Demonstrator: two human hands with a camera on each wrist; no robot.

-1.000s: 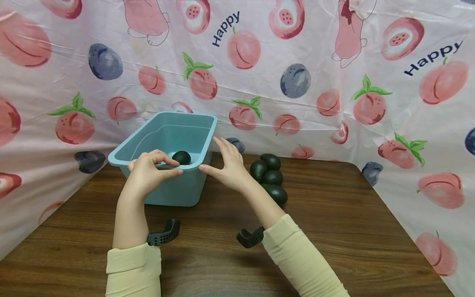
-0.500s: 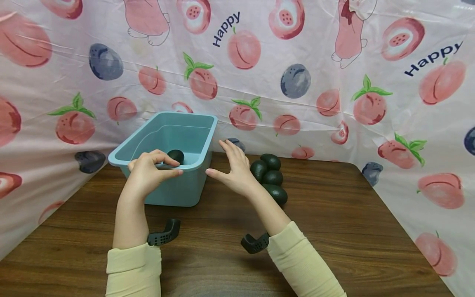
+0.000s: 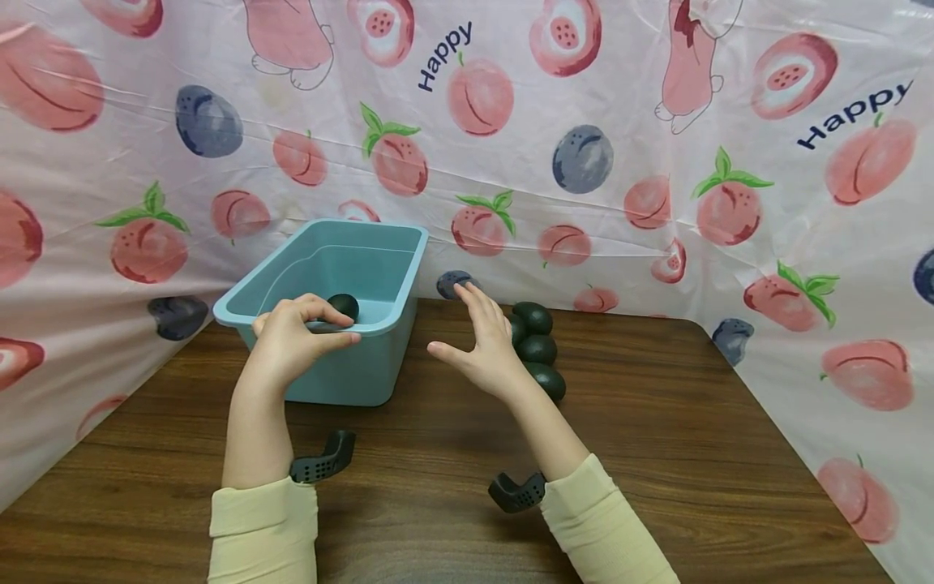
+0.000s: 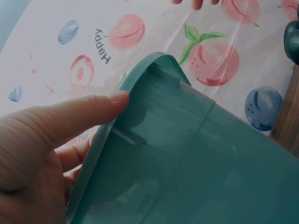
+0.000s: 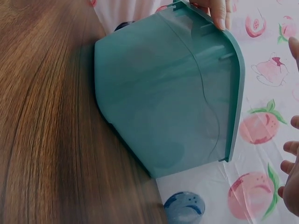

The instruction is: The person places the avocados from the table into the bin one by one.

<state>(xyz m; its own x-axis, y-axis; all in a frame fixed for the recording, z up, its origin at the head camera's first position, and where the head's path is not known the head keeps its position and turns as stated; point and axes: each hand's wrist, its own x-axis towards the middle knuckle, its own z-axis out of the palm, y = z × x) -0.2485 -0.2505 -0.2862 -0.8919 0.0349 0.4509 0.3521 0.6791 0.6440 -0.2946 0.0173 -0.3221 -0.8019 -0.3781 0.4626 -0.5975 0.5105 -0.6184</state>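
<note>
A blue-green plastic bin (image 3: 343, 373) stands on the wooden table, with one dark avocado (image 3: 344, 307) inside it, partly hidden by the front rim. My left hand (image 3: 292, 337) grips the near rim, thumb outside and fingers over the inside; the left wrist view shows the thumb (image 4: 88, 114) on the outer lip. To the right of the bin my right hand (image 3: 481, 345) is held in the air, fingers spread and holding nothing. Just behind it lies a cluster of several avocados (image 3: 537, 349), partly covered by that hand.
The brown wooden table (image 3: 657, 405) runs forward to a cloth backdrop (image 3: 511, 195) printed with peaches. A black wrist mount (image 3: 516, 493) sticks out from the right wrist, and another mount (image 3: 324, 458) from the left.
My right hand has moved right, away from the bin's corner and towards the avocado cluster. The avocado in the bin has shifted slightly left. The left hand keeps its grip on the rim.
</note>
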